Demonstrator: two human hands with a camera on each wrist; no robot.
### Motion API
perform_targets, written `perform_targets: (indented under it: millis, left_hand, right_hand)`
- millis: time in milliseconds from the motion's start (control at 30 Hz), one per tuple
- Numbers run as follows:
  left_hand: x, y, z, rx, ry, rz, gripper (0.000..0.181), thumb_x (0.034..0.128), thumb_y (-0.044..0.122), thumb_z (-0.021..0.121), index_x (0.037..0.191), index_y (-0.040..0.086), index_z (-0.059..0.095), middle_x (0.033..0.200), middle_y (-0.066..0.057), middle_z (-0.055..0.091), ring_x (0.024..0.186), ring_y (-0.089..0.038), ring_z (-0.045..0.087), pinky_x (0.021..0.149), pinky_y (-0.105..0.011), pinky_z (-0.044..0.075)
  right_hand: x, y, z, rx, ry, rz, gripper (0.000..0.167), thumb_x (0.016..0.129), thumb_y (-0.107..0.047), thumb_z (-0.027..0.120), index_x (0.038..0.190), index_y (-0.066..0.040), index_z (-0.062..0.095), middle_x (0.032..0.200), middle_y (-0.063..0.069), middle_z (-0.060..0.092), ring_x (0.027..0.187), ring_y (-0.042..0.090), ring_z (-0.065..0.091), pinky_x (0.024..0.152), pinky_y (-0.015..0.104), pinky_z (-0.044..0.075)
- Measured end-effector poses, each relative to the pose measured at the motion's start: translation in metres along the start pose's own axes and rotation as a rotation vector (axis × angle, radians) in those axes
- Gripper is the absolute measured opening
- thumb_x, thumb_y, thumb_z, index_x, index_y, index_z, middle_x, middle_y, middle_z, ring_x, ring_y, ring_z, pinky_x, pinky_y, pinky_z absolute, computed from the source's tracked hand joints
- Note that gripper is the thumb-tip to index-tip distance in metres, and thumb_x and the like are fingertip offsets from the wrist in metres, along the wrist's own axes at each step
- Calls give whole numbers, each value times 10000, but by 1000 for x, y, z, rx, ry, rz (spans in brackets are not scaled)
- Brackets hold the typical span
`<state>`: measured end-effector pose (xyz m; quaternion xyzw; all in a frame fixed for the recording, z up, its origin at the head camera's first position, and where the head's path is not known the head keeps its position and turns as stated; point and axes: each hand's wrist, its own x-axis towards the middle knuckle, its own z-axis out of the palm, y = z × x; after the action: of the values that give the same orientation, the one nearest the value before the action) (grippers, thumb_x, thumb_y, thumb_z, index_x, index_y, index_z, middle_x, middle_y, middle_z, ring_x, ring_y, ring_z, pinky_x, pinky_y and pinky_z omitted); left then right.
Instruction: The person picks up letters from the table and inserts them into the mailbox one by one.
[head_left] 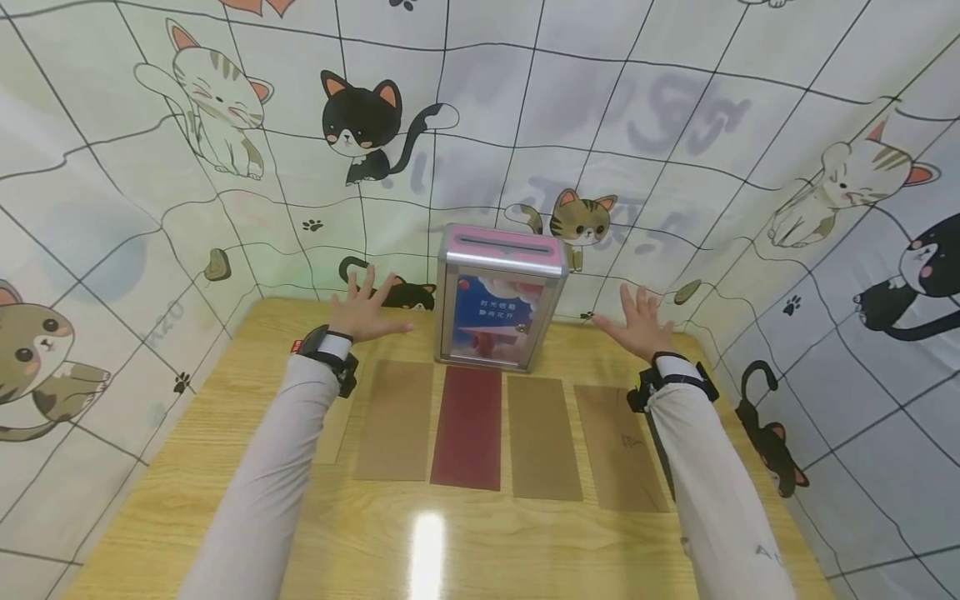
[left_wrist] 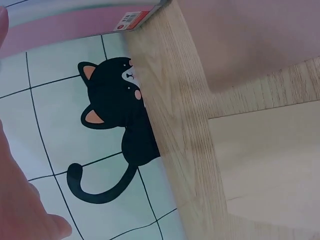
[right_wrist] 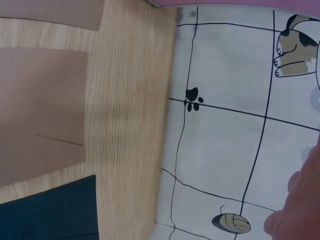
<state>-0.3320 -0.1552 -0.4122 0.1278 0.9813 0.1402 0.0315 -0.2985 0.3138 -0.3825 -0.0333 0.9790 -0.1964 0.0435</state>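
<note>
hands point(head_left: 365, 315) point(head_left: 639, 327) spread, empty | slotted box point(head_left: 497, 321) between | paper row point(head_left: 468, 429) nearer | right sleeve point(head_left: 712, 492) partly covers dark sheet point(right_wrist: 50, 212)

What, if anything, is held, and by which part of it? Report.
Nothing is held: the left hand and right hand have fingers spread, empty, either side of the silver-framed box.

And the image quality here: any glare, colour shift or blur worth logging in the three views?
Head view: one bright glare streak on the tabletop near the bottom edge, no obvious motion blur; left wrist view: the brown sheet looks pinker than in the head view; right wrist view: fairly even light, with clear edges on the dark sheet.
</note>
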Motion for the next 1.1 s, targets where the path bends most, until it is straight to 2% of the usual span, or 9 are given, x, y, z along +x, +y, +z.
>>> perform_targets:
  millis: [233, 367, 600, 867, 1100]
  left_hand:
    - [-9, -11, 0, -65, 56, 30, 1019, 734, 728, 462, 1456, 242, -68, 1492, -178, -144, 1304, -464, -159, 922, -750, 84]
    - [-15, -15, -1, -88, 61, 34, 990, 768, 666, 487, 1460, 207, -51, 1488, -188, -150, 1301, -483, -140, 936, -738, 82]
    - [-25, -20, -4, -98, 42, 36, 949, 799, 587, 510, 1465, 159, -13, 1476, -182, -185, 1296, -494, -145, 966, -715, 24]
    - [-39, -43, 7, -158, 24, -5, 955, 792, 630, 492, 1456, 235, -70, 1470, -147, -232, 1297, -402, -241, 925, -743, -20]
    - [-51, -61, 15, -173, 35, -20, 981, 781, 655, 485, 1465, 172, -26, 1466, -168, -225, 1300, -438, -208, 909, -751, -38]
  right_hand:
    - [-3, -2, 4, 1, 7, -22, 875, 864, -613, 361, 1438, -184, -143, 1458, 153, -252, 1324, 406, -181, 911, 737, -91]
    - [-4, 0, 7, -4, 20, -36, 877, 865, -610, 363, 1440, -176, -138, 1467, 180, -219, 1323, 414, -174, 921, 735, -73]
    - [-6, 4, 13, 14, 14, -48, 873, 864, -620, 349, 1429, -201, -168, 1453, 133, -269, 1313, 425, -185, 904, 751, -66]
    - [-14, 8, 20, 33, 9, -62, 880, 859, -616, 375, 1432, -215, -158, 1453, 123, -273, 1313, 403, -209, 901, 745, -88]
    - [-25, 8, 21, 40, -22, -48, 888, 860, -608, 384, 1434, -199, -156, 1444, 116, -292, 1308, 365, -246, 928, 718, -102]
